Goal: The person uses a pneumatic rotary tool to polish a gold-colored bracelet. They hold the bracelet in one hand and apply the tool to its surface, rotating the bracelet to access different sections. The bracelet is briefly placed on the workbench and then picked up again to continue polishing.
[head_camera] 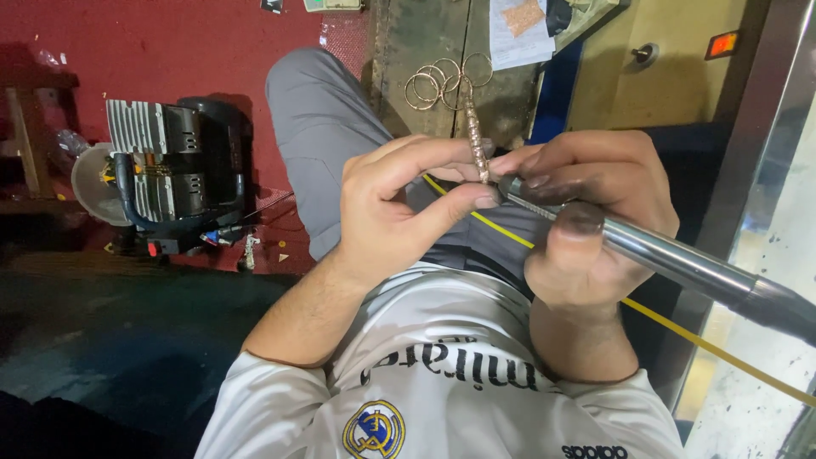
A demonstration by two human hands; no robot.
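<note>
Rotary handpiece (pixel 680 263) pointing upper-left, chain (pixel 476 144) upright

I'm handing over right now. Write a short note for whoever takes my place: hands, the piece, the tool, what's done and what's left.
Left hand: pinches a thin ornate metal piece between thumb and fingers, upright over the lap.
Right hand: grips a steel rotary handpiece, its tip at the lower end of the piece, by the left thumb.
Wire rings: a linked cluster hangs from the top end of the piece, in front of the worn bench.
Compressor: on the red floor to the left, untouched.
Done: piece and tool are in hand, tip at the piece.
Left: how far the surface is worked cannot be told.
</note>
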